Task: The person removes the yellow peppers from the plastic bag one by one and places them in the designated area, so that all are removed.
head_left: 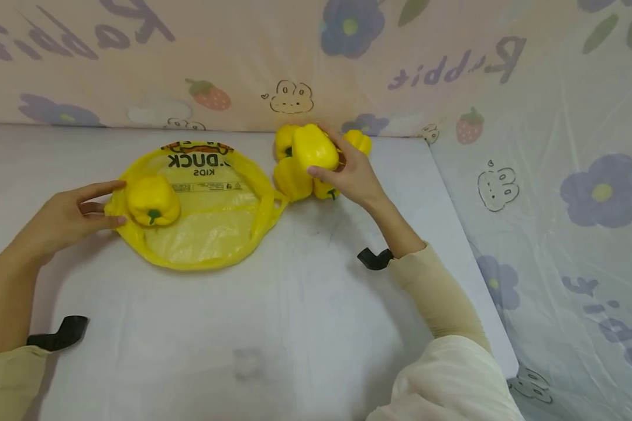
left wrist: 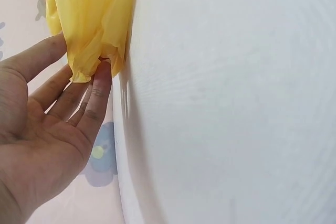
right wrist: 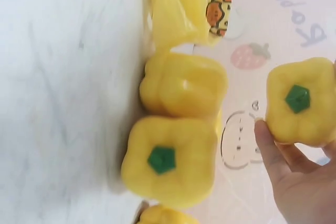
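Note:
A yellow plastic bag [head_left: 200, 240] with a printed duck lies on the table, its mouth spread wide. One yellow bell pepper [head_left: 155, 199] with a green stem sits at its left side. My left hand [head_left: 76, 216] holds the bag's left edge, thumb above and fingers below; in the left wrist view the gathered yellow film [left wrist: 100, 30] reaches the fingertips. My right hand [head_left: 353, 175] grips another bell pepper [head_left: 316, 146], raised above several others. The right wrist view shows this held pepper [right wrist: 283, 124] stem toward the camera, beside the peppers [right wrist: 181, 85] on the table.
Further peppers [head_left: 293, 178] cluster at the bag's right end, one [head_left: 358, 140] behind my right hand. A printed curtain [head_left: 232, 64] rises along the white table's [head_left: 295, 327] far edge. Black curved pieces [head_left: 60, 333] stick out at both wrists.

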The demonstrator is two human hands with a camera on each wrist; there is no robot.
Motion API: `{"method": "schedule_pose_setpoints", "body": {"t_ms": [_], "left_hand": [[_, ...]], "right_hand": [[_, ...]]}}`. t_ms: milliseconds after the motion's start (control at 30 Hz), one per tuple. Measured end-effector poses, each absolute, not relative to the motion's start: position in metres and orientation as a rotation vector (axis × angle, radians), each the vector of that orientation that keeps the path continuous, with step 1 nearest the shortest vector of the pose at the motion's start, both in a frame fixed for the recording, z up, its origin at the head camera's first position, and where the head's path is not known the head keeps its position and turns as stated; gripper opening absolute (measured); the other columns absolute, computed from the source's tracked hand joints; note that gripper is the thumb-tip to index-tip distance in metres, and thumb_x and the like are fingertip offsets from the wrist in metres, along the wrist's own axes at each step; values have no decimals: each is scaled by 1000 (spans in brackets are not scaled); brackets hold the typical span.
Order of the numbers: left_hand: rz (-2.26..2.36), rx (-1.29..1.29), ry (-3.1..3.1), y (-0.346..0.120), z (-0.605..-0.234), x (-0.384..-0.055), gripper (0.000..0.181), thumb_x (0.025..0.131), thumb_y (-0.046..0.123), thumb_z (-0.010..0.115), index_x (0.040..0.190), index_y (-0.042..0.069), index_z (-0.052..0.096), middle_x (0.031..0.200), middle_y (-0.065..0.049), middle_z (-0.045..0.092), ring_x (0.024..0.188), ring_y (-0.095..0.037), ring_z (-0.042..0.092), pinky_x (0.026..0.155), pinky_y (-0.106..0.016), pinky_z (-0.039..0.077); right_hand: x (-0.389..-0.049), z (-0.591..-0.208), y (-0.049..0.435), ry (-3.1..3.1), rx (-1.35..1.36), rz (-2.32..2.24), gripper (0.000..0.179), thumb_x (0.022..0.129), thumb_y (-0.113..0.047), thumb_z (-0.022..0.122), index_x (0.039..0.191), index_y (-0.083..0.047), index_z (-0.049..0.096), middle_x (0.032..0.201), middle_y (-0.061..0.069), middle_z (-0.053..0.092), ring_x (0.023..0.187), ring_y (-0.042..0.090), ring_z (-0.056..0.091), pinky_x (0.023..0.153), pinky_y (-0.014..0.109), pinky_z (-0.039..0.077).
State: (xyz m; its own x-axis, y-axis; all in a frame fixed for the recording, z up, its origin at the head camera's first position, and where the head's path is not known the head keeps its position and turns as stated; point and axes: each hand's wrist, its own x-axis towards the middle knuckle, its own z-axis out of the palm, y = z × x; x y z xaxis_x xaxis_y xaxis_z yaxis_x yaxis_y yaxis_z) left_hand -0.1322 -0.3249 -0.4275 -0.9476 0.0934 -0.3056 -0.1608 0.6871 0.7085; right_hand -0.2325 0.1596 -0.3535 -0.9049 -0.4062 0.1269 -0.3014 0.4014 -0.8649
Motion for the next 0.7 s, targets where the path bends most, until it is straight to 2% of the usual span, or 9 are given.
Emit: {"method": "schedule_pose_setpoints", "body": {"t_ms": [67,167,233,300,367,467,600,633,700], "left_hand": [[1130,-58,2572,-325,-428,-133,85,90,46,71,158,18,29,154,-31,32,109,-11,51,80,-22,45],[1107,-64,2580,-324,-428,-134,85,90,47,71,158,20,29,154,-30,32,112,-18,50,83,-30,45],[1115,-60,2582,-324,-427,-134,85,90,46,71,158,19,29,153,-31,32,111,-14,51,84,-32,46],[1105,-62,2596,-323,-427,-134,84,90,46,72,158,20,30,153,-30,34,102,-3,48,76,-17,42],[1115,-61,2593,-322,-428,-135,85,90,47,71,158,19,28,154,-30,32,106,-11,50,74,-16,41],[1108,-77,2593,-321,-428,-134,86,90,47,71,158,20,27,155,-29,29,114,-25,50,80,-24,46],[1117,-78,2588,-322,-427,-134,85,91,48,69,159,23,23,158,-29,25,123,-43,44,93,-63,42],[1115,-77,2592,-322,-427,-134,85,91,48,68,159,24,23,158,-28,25,120,-36,47,94,-64,41],[1134,-67,2574,-320,-426,-133,86,92,47,68,160,23,20,158,-30,22,125,-42,45,95,-73,33]], "right_hand": [[-233,-354,166,2565,-612,-1523,80,86,-30,79,154,-29,38,142,2,47,108,22,60,86,35,56],[-234,-354,176,2593,-550,-1518,80,87,-29,78,155,-28,36,147,1,46,112,22,59,89,35,55],[-234,-354,181,2609,-510,-1522,79,88,-27,78,155,-29,36,150,0,43,116,22,58,90,35,54],[-233,-354,186,2629,-471,-1524,79,88,-25,78,155,-29,36,151,0,42,120,22,56,92,35,53],[-233,-354,191,2653,-450,-1524,79,88,-24,78,155,-29,36,153,-1,40,121,23,54,92,37,53],[-233,-356,197,2679,-408,-1511,79,88,-26,77,155,-31,35,155,-4,39,123,23,54,92,38,53],[-233,-360,208,2640,-307,-1553,76,90,-32,75,155,-34,34,157,-6,35,128,21,50,98,37,51],[-233,-361,212,2629,-290,-1569,76,90,-32,74,155,-35,34,157,-6,35,128,21,49,100,37,50],[-233,-364,220,2620,-262,-1593,74,91,-34,74,154,-36,35,157,-6,35,129,21,49,101,37,48]]}}
